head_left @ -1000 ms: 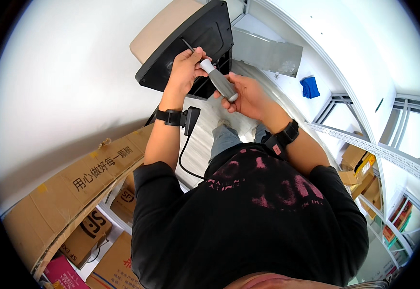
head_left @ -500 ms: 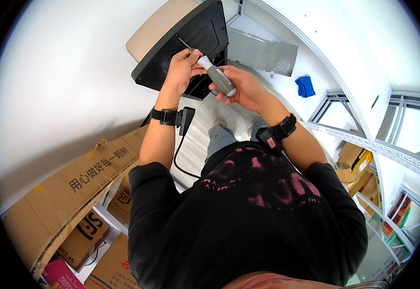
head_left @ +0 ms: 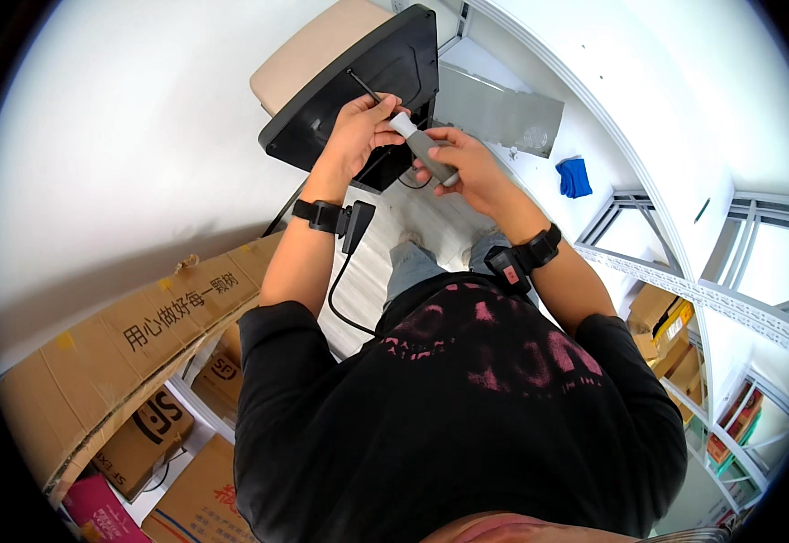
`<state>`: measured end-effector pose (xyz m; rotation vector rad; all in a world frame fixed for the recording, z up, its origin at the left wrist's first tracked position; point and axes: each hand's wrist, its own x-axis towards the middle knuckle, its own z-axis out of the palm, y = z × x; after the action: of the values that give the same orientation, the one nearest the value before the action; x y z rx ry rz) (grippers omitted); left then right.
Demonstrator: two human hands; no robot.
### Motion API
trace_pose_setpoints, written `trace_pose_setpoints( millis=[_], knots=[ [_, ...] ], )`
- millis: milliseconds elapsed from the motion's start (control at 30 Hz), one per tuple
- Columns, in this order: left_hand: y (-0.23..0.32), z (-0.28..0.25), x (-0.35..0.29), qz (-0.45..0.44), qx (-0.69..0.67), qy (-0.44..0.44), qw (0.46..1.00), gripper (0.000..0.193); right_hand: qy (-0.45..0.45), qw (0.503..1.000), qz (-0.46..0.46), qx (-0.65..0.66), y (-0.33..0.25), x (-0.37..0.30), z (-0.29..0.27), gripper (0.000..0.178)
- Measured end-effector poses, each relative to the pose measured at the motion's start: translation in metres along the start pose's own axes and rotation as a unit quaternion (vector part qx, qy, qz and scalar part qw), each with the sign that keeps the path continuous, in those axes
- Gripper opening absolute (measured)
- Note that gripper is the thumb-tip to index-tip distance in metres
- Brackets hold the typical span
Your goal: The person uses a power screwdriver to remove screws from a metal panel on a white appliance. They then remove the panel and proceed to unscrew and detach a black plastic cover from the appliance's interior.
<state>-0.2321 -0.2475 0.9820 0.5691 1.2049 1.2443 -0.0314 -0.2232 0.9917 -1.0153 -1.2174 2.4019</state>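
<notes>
A screwdriver [head_left: 424,148] with a grey handle and a pale collar slants across in front of me. Its dark shaft runs up to a small hole near the upper edge of a black panel [head_left: 322,113], which backs a beige padded cushion [head_left: 308,45]. My left hand [head_left: 356,134] pinches the shaft just above the collar. Closed around the lower end of the handle is my right hand [head_left: 474,167], thumb lying across it. Whether a screw sits at the tip is too small to tell.
Along the left wall stands a long cardboard piece [head_left: 132,339], with brown boxes [head_left: 145,434] below it. To the right, a white frame shelf [head_left: 729,281] holds a folded blue cloth [head_left: 573,178], a grey sheet [head_left: 498,109] and more cartons [head_left: 661,317].
The panel, the cushion and both hands sit slightly farther right and lower in view. My right fingers have shifted around the handle; the left still pinches the shaft.
</notes>
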Motion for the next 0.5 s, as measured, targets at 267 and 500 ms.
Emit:
trace_pose_setpoints(
  millis=[267,500],
  knots=[
    [-0.003,-0.008,0.006,0.004,0.011,0.01,1.0,0.022,-0.017,0.996,0.031,0.079,-0.004,0.004,0.003,0.049],
    [0.005,-0.003,0.002,-0.002,0.01,0.029,1.0,0.02,0.005,0.999,-0.038,-0.014,0.007,0.01,-0.003,0.042]
  ],
)
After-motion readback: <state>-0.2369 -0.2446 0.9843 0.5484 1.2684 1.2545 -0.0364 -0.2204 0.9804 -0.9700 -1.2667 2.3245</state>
